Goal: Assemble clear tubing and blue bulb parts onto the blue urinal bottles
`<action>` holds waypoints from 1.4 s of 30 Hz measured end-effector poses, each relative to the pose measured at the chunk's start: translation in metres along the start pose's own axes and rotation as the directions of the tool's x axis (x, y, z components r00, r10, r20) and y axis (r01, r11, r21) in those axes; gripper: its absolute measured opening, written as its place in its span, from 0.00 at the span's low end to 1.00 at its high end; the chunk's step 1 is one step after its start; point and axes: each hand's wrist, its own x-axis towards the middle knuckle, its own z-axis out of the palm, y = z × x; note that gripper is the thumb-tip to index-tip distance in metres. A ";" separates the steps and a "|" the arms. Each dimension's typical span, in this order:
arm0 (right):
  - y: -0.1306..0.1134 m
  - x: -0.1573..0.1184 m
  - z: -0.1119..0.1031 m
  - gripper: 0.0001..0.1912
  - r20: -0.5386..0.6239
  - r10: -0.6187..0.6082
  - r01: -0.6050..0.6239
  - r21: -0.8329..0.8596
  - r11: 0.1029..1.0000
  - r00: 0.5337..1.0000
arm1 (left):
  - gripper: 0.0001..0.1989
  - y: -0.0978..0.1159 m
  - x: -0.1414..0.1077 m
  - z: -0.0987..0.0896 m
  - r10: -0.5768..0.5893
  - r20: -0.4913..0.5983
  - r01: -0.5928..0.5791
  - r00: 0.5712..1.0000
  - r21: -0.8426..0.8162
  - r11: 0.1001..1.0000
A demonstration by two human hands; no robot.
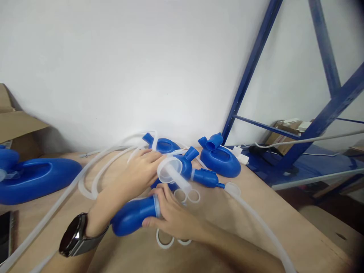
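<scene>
My left hand [142, 168], with a black watch on its wrist, reaches across the table and has its fingers at the rim of a translucent plastic cup with a spout [170, 171]. Its thumb is hidden. Just below, my right hand [173, 214] is wrapped around the collared end of a rounded blue plastic urinal piece [132, 216], which lies tilted with a clear collar [157, 206] at its mouth. Several white rings [165, 239] lie around my right hand. Behind the cup is a blue urinal bottle [186, 165], partly covered.
A blue bottle with a handle [220, 163] stands at the back right, near a blue capped piece [206, 178] joined to a long tube [261, 223]. Another blue bottle [48, 174] lies at left, beside a cardboard box [24, 129]. White tubes [61, 201] curve over the table. A blue metal rack [250, 64] rises at right.
</scene>
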 end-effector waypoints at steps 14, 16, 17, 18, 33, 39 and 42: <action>0.036 0.012 -0.079 0.21 -0.091 0.166 -0.171 -0.050 0.984 0.982 | 0.21 -0.035 -0.007 0.019 -0.186 0.322 0.301 0.928 -0.357 0.885; 0.050 0.011 -0.098 0.18 -0.159 0.189 -0.195 -0.027 0.980 0.969 | 0.23 -0.042 -0.009 0.012 -0.228 0.324 0.340 0.918 -0.345 0.875; 0.057 0.011 -0.106 0.17 -0.207 0.200 -0.212 -0.039 0.976 0.958 | 0.24 -0.044 -0.011 0.008 -0.259 0.313 0.361 0.914 -0.337 0.869; 0.066 0.011 -0.111 0.16 -0.267 0.201 -0.226 -0.067 0.972 0.942 | 0.25 -0.046 -0.013 0.003 -0.288 0.305 0.386 0.908 -0.338 0.858; 0.099 0.018 -0.099 0.34 -0.445 0.074 -0.115 -0.066 0.991 0.893 | 0.18 -0.009 0.005 0.018 -0.339 0.029 0.307 0.940 -0.500 0.809; 0.040 0.014 -0.089 0.37 -0.283 -0.129 0.198 0.231 0.952 0.950 | 0.15 0.007 0.007 0.043 -0.320 -0.056 0.265 0.946 -0.435 0.860; 0.028 0.016 -0.082 0.31 -0.408 -0.065 0.239 0.391 0.889 0.911 | 0.14 0.021 0.007 0.046 -0.260 -0.006 0.227 0.966 -0.464 0.856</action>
